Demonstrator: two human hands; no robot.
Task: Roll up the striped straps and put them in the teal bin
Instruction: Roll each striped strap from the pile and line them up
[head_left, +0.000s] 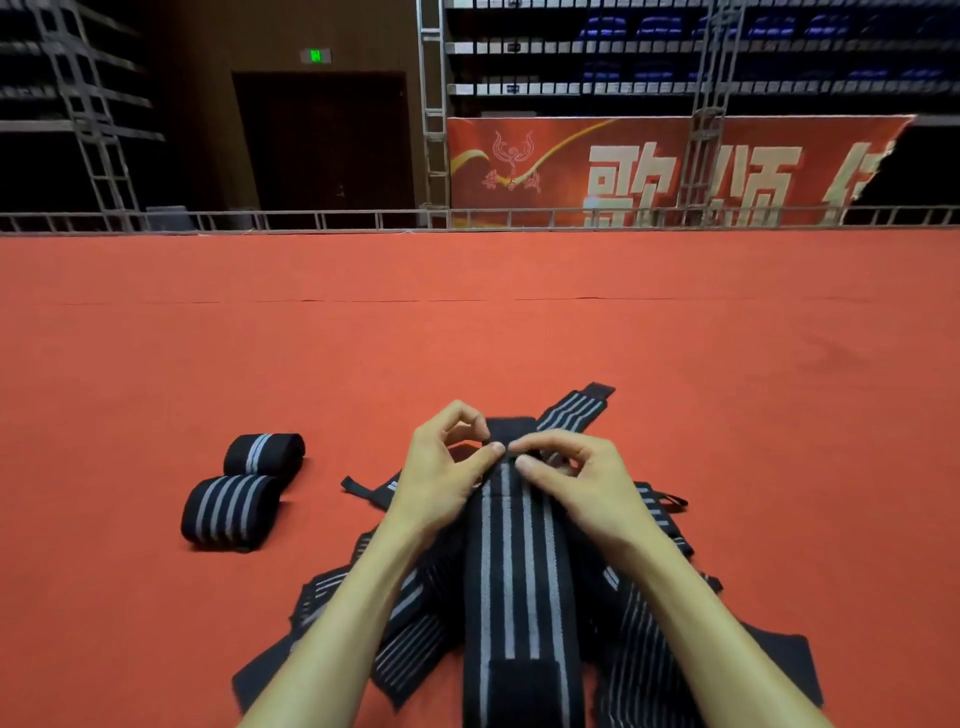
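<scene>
On the red carpeted floor (675, 338), toward its near edge and about midway across: a loose heap of black elastic straps with grey stripes (415, 629), crossed over one another. On top of the heap, running straight away from the near edge: one long black strap with four grey stripes (511, 571). At its far end, both hands close together, fingertips almost meeting. Left hand (441, 467): thumb and forefinger curled, pinching the strap's end. Right hand (576, 483): fingers bent, pinching the same end from the other side. Left of the heap and apart from it, two finished rolls touching each other: near rolled striped strap (231, 512), far rolled striped strap (264, 453) just behind. Beyond the floor's far edge: grey metal railing (311, 218) and red banner with pale characters (649, 171).
</scene>
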